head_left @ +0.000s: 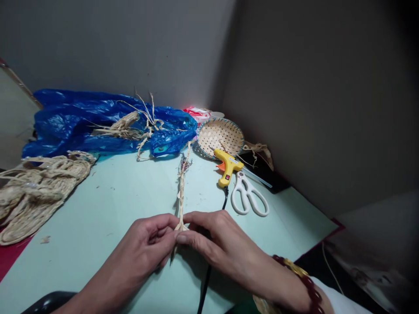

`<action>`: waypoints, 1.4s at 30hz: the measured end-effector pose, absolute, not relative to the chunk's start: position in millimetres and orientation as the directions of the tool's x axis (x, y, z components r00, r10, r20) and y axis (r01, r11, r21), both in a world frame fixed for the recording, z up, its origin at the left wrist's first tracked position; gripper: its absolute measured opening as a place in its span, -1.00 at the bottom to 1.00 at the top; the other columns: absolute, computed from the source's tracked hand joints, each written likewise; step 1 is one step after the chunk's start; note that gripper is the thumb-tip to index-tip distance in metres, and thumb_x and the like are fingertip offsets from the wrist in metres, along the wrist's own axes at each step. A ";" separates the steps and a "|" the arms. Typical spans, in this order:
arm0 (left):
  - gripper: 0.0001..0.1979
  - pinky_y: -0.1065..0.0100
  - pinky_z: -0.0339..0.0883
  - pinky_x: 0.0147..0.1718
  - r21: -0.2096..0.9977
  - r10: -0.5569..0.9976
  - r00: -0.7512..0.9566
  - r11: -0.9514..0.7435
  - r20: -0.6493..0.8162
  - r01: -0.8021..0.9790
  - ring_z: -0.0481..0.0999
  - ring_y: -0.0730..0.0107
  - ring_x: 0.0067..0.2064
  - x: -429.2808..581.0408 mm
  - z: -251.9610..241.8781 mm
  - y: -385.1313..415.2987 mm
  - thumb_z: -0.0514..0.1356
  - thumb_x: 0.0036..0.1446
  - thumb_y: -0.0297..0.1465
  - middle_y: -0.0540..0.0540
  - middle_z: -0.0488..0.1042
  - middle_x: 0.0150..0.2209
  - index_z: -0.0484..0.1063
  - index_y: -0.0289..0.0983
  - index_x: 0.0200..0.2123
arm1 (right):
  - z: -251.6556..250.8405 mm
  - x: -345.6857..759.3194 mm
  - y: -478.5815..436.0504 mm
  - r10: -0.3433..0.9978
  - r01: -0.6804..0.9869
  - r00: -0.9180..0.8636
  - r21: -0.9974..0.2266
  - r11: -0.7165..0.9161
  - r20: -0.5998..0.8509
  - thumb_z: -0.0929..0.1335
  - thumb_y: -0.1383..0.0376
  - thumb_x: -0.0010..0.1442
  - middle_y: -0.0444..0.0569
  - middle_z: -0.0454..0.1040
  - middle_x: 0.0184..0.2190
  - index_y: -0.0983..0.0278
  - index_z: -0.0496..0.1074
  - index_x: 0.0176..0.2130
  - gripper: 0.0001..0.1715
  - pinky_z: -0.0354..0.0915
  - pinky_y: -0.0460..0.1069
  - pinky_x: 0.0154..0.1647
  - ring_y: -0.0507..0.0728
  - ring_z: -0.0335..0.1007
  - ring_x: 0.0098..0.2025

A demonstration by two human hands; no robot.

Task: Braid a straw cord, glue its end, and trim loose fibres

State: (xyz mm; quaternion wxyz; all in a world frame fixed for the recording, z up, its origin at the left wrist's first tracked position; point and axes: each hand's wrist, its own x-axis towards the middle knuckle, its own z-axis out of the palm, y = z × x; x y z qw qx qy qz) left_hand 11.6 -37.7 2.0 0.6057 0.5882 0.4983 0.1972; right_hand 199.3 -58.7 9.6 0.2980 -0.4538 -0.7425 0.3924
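A pale braid of dried plant fibre (181, 196) runs up the table from between my hands toward the blue bag. My left hand (150, 244) pinches strands at the braid's near end. From the other side, my right hand (212, 240) grips the same end between thumb and fingers, the two hands' fingertips almost meeting. Loose strand ends (174, 257) hang below the fingers. Dark, frayed bits (183, 165) stick out near the braid's far part.
A yellow glue gun (227, 168) leans on a woven basket (216, 136), its black cord (204, 285) passing under my right hand. White-handled scissors (245, 196) lie alongside. Blue plastic (65, 117) with fibre bundles (126, 124) spreads at the back; woven straw sandals (42, 187) sit left.
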 end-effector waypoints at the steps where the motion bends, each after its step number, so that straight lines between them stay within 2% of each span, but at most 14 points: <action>1: -0.83 0.45 -0.06 -0.58 0.908 0.829 0.429 0.203 -0.359 0.367 0.09 0.49 -0.57 11.4 3.4 -37.8 0.18 0.12 -0.28 0.15 0.15 -0.65 0.43 -0.27 -0.41 | 7.6 197.6 -54.6 0.890 0.350 -0.455 -0.914 0.204 0.024 0.26 0.18 0.34 -0.14 0.45 -0.46 0.30 0.45 -0.30 -0.70 0.21 -0.11 -0.36 0.00 0.35 -0.41; 4: -0.81 0.42 0.03 -0.54 0.880 0.836 0.430 0.122 -0.341 0.459 0.18 0.44 -0.54 10.9 6.1 -41.7 0.13 0.15 -0.27 0.12 0.20 -0.62 0.44 -0.25 -0.38 | -1.1 191.5 -48.4 0.882 0.153 -0.469 -0.988 0.024 -0.051 0.27 0.24 0.31 -0.14 0.42 -0.51 0.33 0.49 -0.33 -0.72 0.23 -0.12 -0.31 0.00 0.34 -0.41; 7: -0.72 0.38 0.11 -0.52 0.790 0.883 0.418 -0.097 -0.211 0.605 0.28 0.38 -0.53 10.7 4.1 -50.7 0.06 0.21 -0.23 0.07 0.29 -0.60 0.42 -0.21 -0.46 | -5.5 187.6 -50.8 0.924 0.144 -0.369 -0.988 -0.051 -0.101 0.29 0.31 0.24 -0.13 0.42 -0.55 0.35 0.49 -0.40 -0.75 0.21 -0.11 -0.36 -0.01 0.29 -0.46; 10: -0.69 0.36 0.18 -0.47 0.598 0.901 0.429 -0.383 0.073 0.704 0.38 0.37 -0.52 8.5 -3.2 -59.6 0.02 0.26 -0.30 0.03 0.40 -0.57 0.40 -0.19 -0.50 | -3.8 185.5 -55.5 0.957 0.208 -0.272 -0.977 -0.041 -0.098 0.30 0.30 0.22 -0.09 0.47 -0.55 0.35 0.50 -0.44 -0.73 0.15 -0.12 -0.45 -0.01 0.25 -0.50; 15: -0.81 0.36 0.24 -0.50 0.265 0.712 0.574 -0.692 0.405 0.671 0.43 0.40 -0.55 3.1 -16.1 -65.4 0.05 0.25 -0.51 0.04 0.41 -0.55 0.38 -0.22 -0.39 | -3.7 183.0 -59.3 0.978 0.266 -0.202 -0.964 0.002 -0.054 0.32 0.30 0.17 -0.07 0.50 -0.54 0.36 0.55 -0.43 -0.75 0.17 -0.10 -0.48 0.03 0.32 -0.49; 19: -0.84 0.35 0.26 -0.53 0.134 0.590 0.639 -0.778 0.494 0.614 0.41 0.39 -0.55 6.7 -21.3 -64.9 0.08 0.19 -0.61 0.03 0.39 -0.54 0.32 -0.24 -0.34 | -9.5 182.6 -61.1 0.975 0.225 -0.220 -0.971 0.086 0.036 0.30 0.36 0.18 -0.12 0.47 -0.53 0.34 0.55 -0.46 -0.72 0.18 -0.09 -0.44 0.03 0.29 -0.48; 23: -0.85 0.30 0.25 -0.56 -0.094 0.465 0.701 -0.795 0.541 0.599 0.40 0.35 -0.57 15.9 -22.9 -64.8 0.05 0.15 -0.63 0.00 0.37 -0.56 0.35 -0.33 -0.28 | -9.8 183.8 -59.6 0.968 0.128 -0.251 -0.992 -0.001 -0.033 0.32 0.33 0.19 -0.14 0.47 -0.53 0.31 0.57 -0.43 -0.74 0.20 -0.08 -0.40 0.05 0.30 -0.45; 27: -0.81 0.27 0.22 -0.58 -0.387 0.476 0.761 -0.664 0.441 0.640 0.38 0.33 -0.58 25.0 -16.7 -72.7 0.04 0.14 -0.66 0.00 0.35 -0.59 0.43 -0.38 -0.32 | -6.6 184.3 -56.2 0.943 0.088 -0.318 -0.994 -0.070 -0.095 0.32 0.32 0.19 -0.09 0.54 -0.44 0.31 0.60 -0.36 -0.76 0.25 -0.06 -0.28 0.09 0.37 -0.35; 30: -0.79 0.25 0.26 -0.51 -0.466 0.484 0.776 -0.622 0.404 0.630 0.42 0.29 -0.53 28.1 -13.7 -81.7 0.04 0.14 -0.67 -0.06 0.41 -0.57 0.47 -0.43 -0.29 | -7.1 183.1 -55.5 0.943 0.057 -0.316 -0.994 -0.094 -0.107 0.35 0.30 0.17 -0.09 0.52 -0.46 0.33 0.58 -0.38 -0.79 0.25 -0.08 -0.30 0.06 0.36 -0.38; 33: -0.81 0.23 0.27 -0.42 -0.347 0.469 0.755 -0.687 0.458 0.638 0.42 0.28 -0.48 23.6 -14.9 -85.8 0.03 0.22 -0.59 -0.09 0.47 -0.50 0.45 -0.38 -0.23 | -7.6 182.6 -56.2 0.942 0.002 -0.301 -0.988 -0.158 -0.151 0.39 0.28 0.15 -0.12 0.47 -0.51 0.36 0.54 -0.39 -0.82 0.20 -0.11 -0.41 0.00 0.29 -0.47; 35: -0.85 0.24 0.26 -0.38 -0.097 0.522 0.678 -0.751 0.517 0.653 0.41 0.27 -0.41 17.3 -14.4 -82.5 0.03 0.28 -0.48 -0.10 0.48 -0.43 0.39 -0.31 -0.16 | -6.4 183.7 -56.7 0.939 -0.020 -0.304 -0.985 -0.174 -0.160 0.38 0.27 0.16 -0.13 0.46 -0.53 0.37 0.51 -0.41 -0.80 0.18 -0.12 -0.43 -0.03 0.27 -0.50; 37: -0.87 0.26 0.26 -0.31 0.267 0.674 0.533 -0.714 0.512 0.647 0.41 0.26 -0.33 11.9 -10.3 -73.8 0.03 0.30 -0.41 -0.08 0.46 -0.36 0.33 -0.24 -0.14 | -4.8 185.6 -57.0 0.938 -0.025 -0.311 -0.985 -0.168 -0.152 0.37 0.28 0.19 -0.11 0.48 -0.52 0.37 0.50 -0.42 -0.78 0.20 -0.12 -0.39 -0.03 0.29 -0.49; 40: -0.86 0.33 0.26 -0.24 0.745 0.919 0.377 -0.328 0.111 0.581 0.41 0.30 -0.22 11.1 0.5 -56.6 0.05 0.29 -0.28 -0.03 0.45 -0.24 0.33 -0.16 -0.15 | -4.4 188.5 -57.9 0.930 -0.049 -0.349 -0.989 -0.137 -0.112 0.35 0.27 0.22 -0.06 0.52 -0.48 0.37 0.51 -0.39 -0.77 0.25 -0.09 -0.28 0.01 0.38 -0.42; 42: -0.78 0.35 0.26 -0.28 0.883 0.880 0.435 -0.039 -0.191 0.467 0.39 0.34 -0.29 14.6 6.1 -47.3 0.01 0.30 -0.19 0.00 0.43 -0.30 0.34 -0.17 -0.19 | -5.3 190.3 -59.1 0.921 -0.067 -0.381 -0.992 -0.108 -0.075 0.33 0.24 0.25 -0.04 0.53 -0.47 0.37 0.51 -0.33 -0.74 0.28 -0.06 -0.22 0.05 0.43 -0.37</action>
